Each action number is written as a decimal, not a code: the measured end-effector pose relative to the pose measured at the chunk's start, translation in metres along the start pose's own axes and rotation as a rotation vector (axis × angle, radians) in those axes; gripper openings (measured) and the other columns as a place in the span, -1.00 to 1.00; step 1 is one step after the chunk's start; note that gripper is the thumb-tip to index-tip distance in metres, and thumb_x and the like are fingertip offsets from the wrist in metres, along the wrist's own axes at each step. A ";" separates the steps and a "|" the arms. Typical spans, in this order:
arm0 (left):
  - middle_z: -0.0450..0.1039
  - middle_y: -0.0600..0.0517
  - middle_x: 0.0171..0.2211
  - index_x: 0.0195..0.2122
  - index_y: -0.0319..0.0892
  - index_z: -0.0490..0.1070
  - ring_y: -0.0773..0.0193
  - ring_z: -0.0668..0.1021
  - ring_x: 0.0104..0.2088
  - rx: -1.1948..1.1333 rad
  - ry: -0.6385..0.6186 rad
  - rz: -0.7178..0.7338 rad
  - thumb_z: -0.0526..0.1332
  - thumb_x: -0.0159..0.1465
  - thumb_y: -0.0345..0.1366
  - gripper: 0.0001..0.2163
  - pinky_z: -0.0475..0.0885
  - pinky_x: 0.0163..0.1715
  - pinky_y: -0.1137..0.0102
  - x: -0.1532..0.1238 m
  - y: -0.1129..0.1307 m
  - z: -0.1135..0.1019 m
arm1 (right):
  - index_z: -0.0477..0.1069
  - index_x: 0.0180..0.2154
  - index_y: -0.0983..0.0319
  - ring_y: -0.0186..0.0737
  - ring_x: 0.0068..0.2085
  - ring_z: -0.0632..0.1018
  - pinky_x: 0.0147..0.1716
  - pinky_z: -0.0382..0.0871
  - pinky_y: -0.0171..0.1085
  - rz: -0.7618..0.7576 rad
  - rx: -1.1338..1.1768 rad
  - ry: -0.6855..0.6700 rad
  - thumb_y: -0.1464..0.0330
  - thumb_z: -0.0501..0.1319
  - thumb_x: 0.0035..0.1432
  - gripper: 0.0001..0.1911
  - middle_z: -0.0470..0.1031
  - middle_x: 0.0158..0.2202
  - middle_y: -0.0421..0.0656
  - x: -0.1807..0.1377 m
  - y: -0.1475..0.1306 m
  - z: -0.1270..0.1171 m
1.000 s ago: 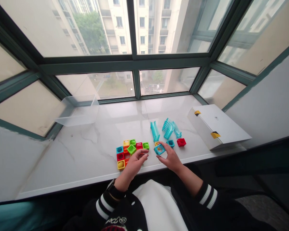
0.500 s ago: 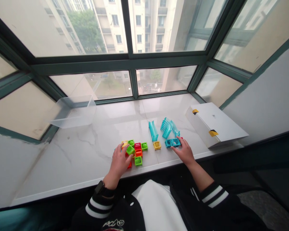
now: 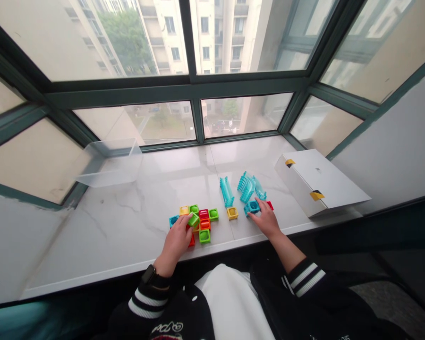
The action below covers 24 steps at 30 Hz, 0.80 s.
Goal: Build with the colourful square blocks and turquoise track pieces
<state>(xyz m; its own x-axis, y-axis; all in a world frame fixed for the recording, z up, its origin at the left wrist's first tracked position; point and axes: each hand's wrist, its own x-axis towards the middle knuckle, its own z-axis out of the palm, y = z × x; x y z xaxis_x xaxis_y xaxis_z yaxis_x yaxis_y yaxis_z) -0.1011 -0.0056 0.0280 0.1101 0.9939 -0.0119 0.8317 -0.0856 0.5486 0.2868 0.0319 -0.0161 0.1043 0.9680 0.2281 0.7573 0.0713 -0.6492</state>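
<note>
A cluster of small coloured cube blocks lies on the white marble sill in front of me. My left hand rests on the cluster's left part, fingers curled round a green block. My right hand lies further right, its fingers closed on a blue block with a red block just behind. A lone yellow block sits between the hands. Three translucent teal ramp pieces lie beyond.
A clear plastic tub stands at the back left of the sill. A flat white box with yellow-black tape lies at the right. Window frames close off the back. The sill's front edge runs just before my wrists.
My right hand has carried the blue block from beside the yellow block out to the right, next to the red block. My left hand has moved up onto the cluster and the green block.
</note>
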 end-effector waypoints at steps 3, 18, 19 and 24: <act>0.44 -0.11 0.26 0.28 -0.04 0.35 -0.02 0.53 0.21 -0.010 0.013 0.008 0.13 0.39 -0.35 -0.57 0.51 0.15 0.08 -0.001 0.000 0.000 | 0.33 0.33 0.22 0.20 0.26 0.48 0.23 0.41 0.14 0.000 -0.004 -0.003 0.10 0.29 0.21 -0.28 0.46 0.23 0.13 0.001 0.001 0.001; 0.49 -0.10 0.23 0.25 -0.04 0.42 -0.01 0.55 0.20 -0.032 0.073 0.030 0.17 0.36 -0.37 -0.57 0.52 0.16 0.09 -0.001 0.000 0.002 | 0.30 0.34 0.22 0.20 0.28 0.46 0.20 0.43 0.14 0.023 -0.034 -0.046 0.12 0.28 0.22 -0.28 0.43 0.26 0.14 0.003 0.005 0.011; 0.48 -0.10 0.23 0.26 -0.03 0.41 -0.01 0.55 0.20 -0.030 0.071 0.028 0.17 0.36 -0.37 -0.57 0.52 0.16 0.09 -0.001 0.000 0.002 | 0.29 0.33 0.23 0.20 0.28 0.46 0.21 0.43 0.13 0.026 -0.035 -0.047 0.13 0.28 0.22 -0.28 0.43 0.26 0.14 0.002 0.005 0.012; 0.46 -0.08 0.25 0.27 -0.02 0.39 -0.01 0.54 0.21 -0.018 0.060 0.020 0.15 0.38 -0.36 -0.57 0.51 0.16 0.10 -0.002 -0.001 0.003 | 0.25 0.32 0.23 0.17 0.22 0.53 0.14 0.48 0.09 0.048 -0.038 -0.063 0.16 0.28 0.19 -0.29 0.46 0.25 0.13 0.001 0.006 0.016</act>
<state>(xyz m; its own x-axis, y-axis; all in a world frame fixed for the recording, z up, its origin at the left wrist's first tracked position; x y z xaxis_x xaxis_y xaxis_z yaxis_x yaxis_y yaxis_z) -0.1006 -0.0074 0.0252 0.0930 0.9945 0.0490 0.8197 -0.1044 0.5631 0.2809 0.0374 -0.0316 0.1016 0.9834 0.1504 0.7764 0.0161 -0.6301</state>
